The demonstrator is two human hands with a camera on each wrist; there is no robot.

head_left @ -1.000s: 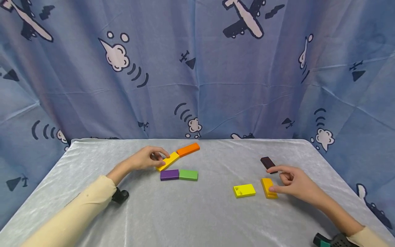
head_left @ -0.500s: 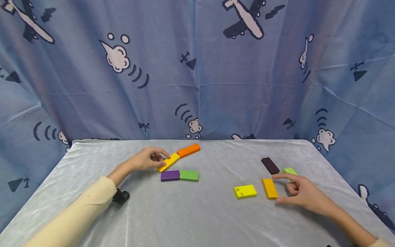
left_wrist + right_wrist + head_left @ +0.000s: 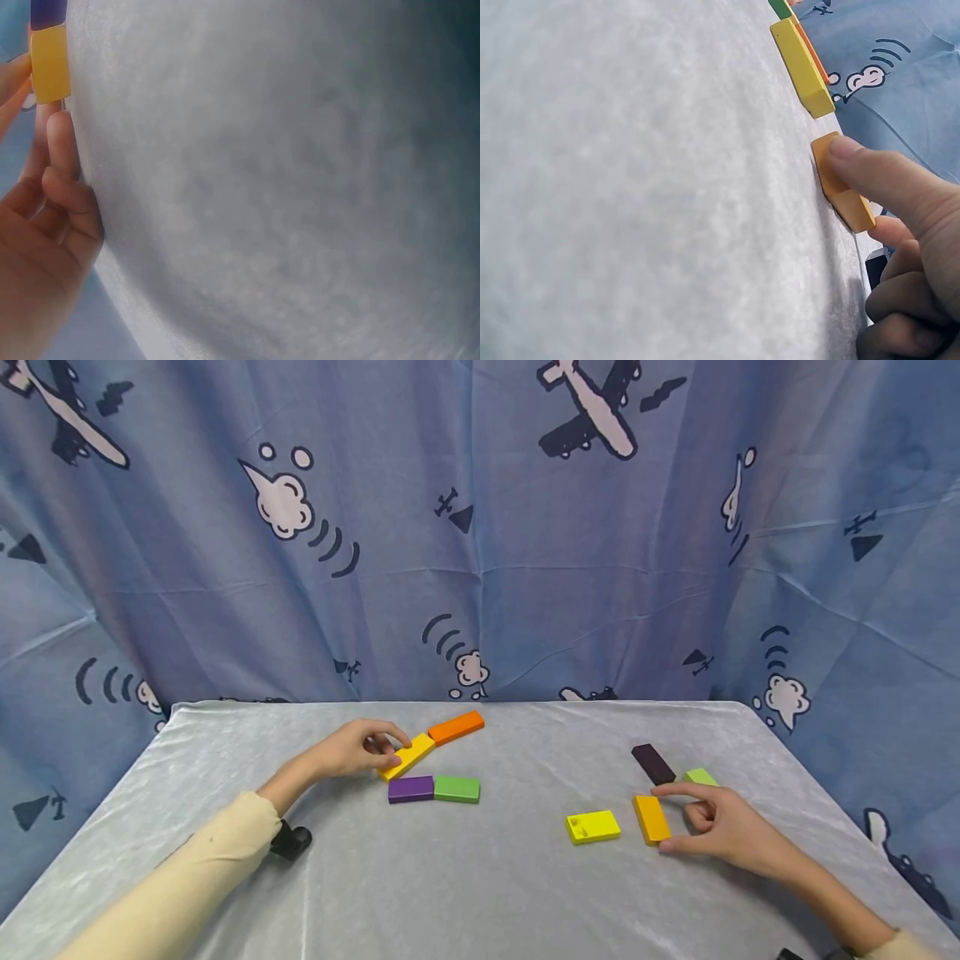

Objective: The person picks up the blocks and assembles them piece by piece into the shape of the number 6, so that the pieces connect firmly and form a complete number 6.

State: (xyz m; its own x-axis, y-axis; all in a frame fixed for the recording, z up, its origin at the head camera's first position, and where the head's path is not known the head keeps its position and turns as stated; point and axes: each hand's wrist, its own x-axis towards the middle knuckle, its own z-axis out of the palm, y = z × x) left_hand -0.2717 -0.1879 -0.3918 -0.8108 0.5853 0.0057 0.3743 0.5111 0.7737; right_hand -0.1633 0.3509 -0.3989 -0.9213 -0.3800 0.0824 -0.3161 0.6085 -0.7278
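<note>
My left hand (image 3: 356, 748) pinches a yellow block (image 3: 414, 753) between thumb and forefinger, flat on the table. Its far end meets an orange block (image 3: 457, 727). In the left wrist view, fingers of the left hand (image 3: 52, 225) lie around the yellow block (image 3: 51, 64). Over on the right, my right hand (image 3: 731, 827) holds an amber block (image 3: 652, 820) by its two ends, forefinger at the far end and thumb at the near one. The right wrist view has the thumb against that amber block (image 3: 840, 184), which lies on the cloth.
Purple (image 3: 411, 789) and green (image 3: 457, 789) blocks lie end to end before the left hand. A bright yellow block (image 3: 592, 827) with a marked top lies left of the amber one. Behind the right hand are a dark block (image 3: 653, 764) and a partly covered lime block (image 3: 701, 776).
My right hand drew rightward off the amber block, uncovering the lime block, then came back left so thumb and forefinger meet the amber block's ends. The left hand stays put.
</note>
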